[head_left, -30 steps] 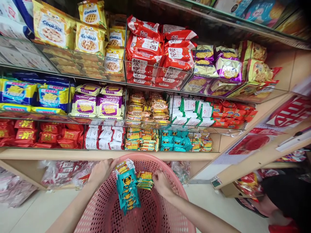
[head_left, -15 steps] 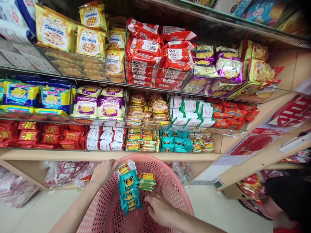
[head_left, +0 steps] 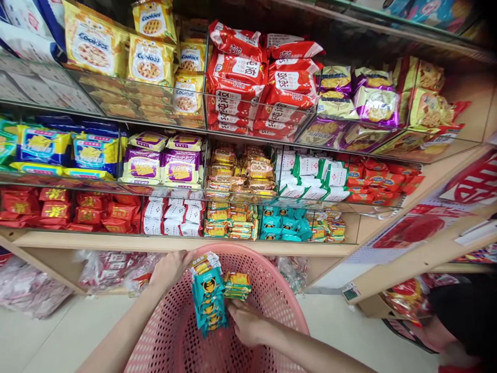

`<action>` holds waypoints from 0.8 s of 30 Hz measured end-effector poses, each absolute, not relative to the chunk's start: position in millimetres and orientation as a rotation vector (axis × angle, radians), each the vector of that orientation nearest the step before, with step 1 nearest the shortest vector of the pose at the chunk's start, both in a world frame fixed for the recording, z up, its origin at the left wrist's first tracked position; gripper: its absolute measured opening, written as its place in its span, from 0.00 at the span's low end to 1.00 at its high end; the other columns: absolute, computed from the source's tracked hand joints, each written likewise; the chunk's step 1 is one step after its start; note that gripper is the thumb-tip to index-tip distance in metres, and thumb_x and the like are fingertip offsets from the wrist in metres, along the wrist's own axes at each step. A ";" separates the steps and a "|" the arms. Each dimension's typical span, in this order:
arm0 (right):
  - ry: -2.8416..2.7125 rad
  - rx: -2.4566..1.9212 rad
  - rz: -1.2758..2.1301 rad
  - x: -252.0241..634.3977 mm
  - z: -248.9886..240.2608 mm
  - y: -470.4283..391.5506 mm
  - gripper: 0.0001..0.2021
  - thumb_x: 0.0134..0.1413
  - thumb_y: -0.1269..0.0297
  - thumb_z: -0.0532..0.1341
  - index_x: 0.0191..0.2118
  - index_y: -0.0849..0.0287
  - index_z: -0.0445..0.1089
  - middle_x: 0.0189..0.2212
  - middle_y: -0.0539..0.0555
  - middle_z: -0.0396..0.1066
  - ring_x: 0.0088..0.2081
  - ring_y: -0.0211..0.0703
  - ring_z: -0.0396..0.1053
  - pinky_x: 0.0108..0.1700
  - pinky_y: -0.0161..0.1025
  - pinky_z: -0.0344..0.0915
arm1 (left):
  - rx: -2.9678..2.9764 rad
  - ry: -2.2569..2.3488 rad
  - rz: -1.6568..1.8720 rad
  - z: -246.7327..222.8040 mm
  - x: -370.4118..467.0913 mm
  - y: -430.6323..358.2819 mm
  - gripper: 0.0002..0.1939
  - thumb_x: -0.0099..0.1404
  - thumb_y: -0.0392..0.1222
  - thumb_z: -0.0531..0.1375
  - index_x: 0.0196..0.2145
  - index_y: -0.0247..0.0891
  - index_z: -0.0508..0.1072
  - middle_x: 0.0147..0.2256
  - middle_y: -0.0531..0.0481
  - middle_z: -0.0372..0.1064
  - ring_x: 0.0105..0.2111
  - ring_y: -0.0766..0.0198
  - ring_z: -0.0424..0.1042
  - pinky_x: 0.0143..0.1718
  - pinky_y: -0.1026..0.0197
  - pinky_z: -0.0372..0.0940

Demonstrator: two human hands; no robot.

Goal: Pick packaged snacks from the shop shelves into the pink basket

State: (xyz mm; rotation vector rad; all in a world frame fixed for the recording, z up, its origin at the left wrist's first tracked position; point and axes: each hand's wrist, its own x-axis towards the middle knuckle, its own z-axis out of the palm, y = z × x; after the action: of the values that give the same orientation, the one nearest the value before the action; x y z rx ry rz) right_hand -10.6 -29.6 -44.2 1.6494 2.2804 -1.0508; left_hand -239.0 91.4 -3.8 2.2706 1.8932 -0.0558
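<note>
A pink perforated plastic basket stands below the shelves. My left hand is closed over its upper left rim. Inside the basket is a column of teal snack packets, with a white-and-yellow packet at its top end. A small stack of yellow-green snack packets lies just right of it. My right hand is down in the basket, fingers curled beside the teal packets and below the yellow-green stack. Whatever its fingers may hold is hidden.
Glass-fronted shelves hold red packets, yellow cookie packets and teal packets. A wooden ledge runs behind the basket. Plastic bags lie beneath it. Another person, in a black cap, is at the lower right.
My right hand has moved slightly up and left, closer to the teal packets. My left hand stays on the rim. The view has shifted a little, so the shelves sit further right.
</note>
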 end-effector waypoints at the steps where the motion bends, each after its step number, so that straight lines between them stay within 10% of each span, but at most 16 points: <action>1: 2.285 1.656 -1.038 -11.1 -43.9 -29.1 0.31 0.49 0.74 0.53 0.61 0.63 0.55 0.60 0.65 0.56 0.61 0.57 0.54 0.59 0.48 0.55 | 2.274 1.894 -0.065 -3.4 -238.8 91.3 0.22 0.68 0.54 0.44 0.46 0.41 0.71 0.37 0.42 0.73 0.40 0.56 0.73 0.42 0.58 0.63; 11: 2.258 1.686 -1.023 -14.3 -42.0 -24.2 0.33 0.51 0.70 0.53 0.64 0.62 0.49 0.61 0.67 0.54 0.61 0.59 0.53 0.58 0.52 0.56 | 2.297 1.896 -0.073 -5.5 -237.9 92.8 0.27 0.69 0.54 0.38 0.44 0.38 0.70 0.36 0.39 0.74 0.39 0.53 0.74 0.38 0.57 0.64; 24: 2.325 1.555 -0.885 -11.9 -22.0 -34.2 0.23 0.49 0.71 0.54 0.53 0.64 0.66 0.52 0.67 0.66 0.52 0.57 0.66 0.50 0.46 0.64 | 2.314 1.891 -0.078 -12.7 -240.7 96.7 0.27 0.69 0.56 0.38 0.43 0.40 0.70 0.36 0.40 0.74 0.39 0.53 0.75 0.36 0.58 0.64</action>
State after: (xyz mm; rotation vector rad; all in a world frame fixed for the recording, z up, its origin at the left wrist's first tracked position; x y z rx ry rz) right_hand -11.9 -34.2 -22.0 1.5547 2.3248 -0.8853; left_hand -240.7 96.7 -12.7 2.3139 1.8914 -0.0783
